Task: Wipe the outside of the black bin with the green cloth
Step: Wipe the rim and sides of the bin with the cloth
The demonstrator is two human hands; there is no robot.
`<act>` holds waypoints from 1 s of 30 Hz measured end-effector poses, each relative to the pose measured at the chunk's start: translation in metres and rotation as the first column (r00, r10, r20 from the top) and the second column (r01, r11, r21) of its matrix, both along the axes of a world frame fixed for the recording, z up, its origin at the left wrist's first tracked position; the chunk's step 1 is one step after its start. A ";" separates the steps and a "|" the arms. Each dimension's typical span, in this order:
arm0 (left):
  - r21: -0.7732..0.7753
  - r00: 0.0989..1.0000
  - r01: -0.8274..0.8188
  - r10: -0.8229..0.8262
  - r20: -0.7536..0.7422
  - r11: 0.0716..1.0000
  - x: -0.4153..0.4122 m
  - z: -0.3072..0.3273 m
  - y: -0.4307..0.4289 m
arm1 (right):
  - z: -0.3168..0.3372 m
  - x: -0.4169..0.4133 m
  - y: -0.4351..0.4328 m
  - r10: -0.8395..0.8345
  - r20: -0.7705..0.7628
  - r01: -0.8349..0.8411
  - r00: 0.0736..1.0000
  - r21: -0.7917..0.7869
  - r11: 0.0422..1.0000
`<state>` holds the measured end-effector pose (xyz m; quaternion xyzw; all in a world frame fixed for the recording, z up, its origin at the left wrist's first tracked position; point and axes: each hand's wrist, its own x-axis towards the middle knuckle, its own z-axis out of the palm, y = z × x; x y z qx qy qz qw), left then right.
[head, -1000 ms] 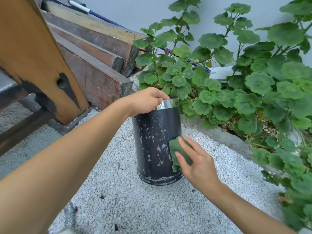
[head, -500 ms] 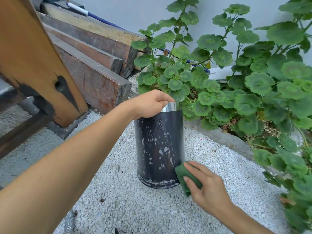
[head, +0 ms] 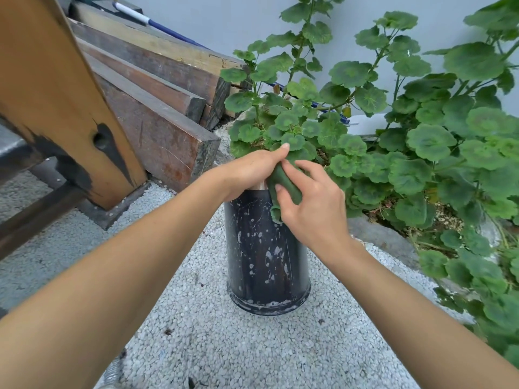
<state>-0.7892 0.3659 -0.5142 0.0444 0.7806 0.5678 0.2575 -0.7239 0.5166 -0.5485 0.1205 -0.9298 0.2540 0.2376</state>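
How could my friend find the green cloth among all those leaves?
Find the black bin on the pale gravel beside the leafy plant. At its top rim, the right hand holds the green cloth. Unlike the round leaves, it is a smooth, rolled strip.

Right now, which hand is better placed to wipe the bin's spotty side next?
The right hand: its grip is on the green cloth, which hangs against the black bin above its pale spots. The left hand holds the rim, steadying the bin.
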 end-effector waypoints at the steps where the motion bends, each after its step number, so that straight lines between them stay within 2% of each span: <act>1: -0.010 1.000 0.003 -0.003 0.001 1.000 -0.001 0.000 -0.001 | -0.002 0.001 0.001 0.002 -0.013 -0.001 1.000 0.015 1.000; 7: -0.192 0.998 0.051 -0.058 -0.028 0.980 -0.010 -0.004 0.004 | -0.027 0.031 0.014 0.055 0.048 -0.061 0.997 0.148 0.987; 14: -0.222 0.993 0.038 -0.061 -0.098 0.974 -0.012 -0.007 0.002 | -0.073 0.098 0.041 0.135 0.215 -0.176 0.967 0.183 0.967; 22: -0.287 0.988 0.040 -0.081 -0.130 0.957 -0.006 -0.007 0.006 | -0.101 0.146 0.055 0.214 0.370 -0.331 0.904 0.292 0.897; 27: -0.291 0.988 0.047 -0.088 -0.129 0.955 -0.004 -0.006 0.007 | -0.102 0.158 0.056 0.221 0.450 -0.372 0.865 0.281 0.884; 30: -0.312 0.982 0.059 -0.112 -0.155 0.948 -0.003 -0.007 0.007 | -0.091 0.150 0.055 0.217 0.522 -0.319 0.825 0.114 0.941</act>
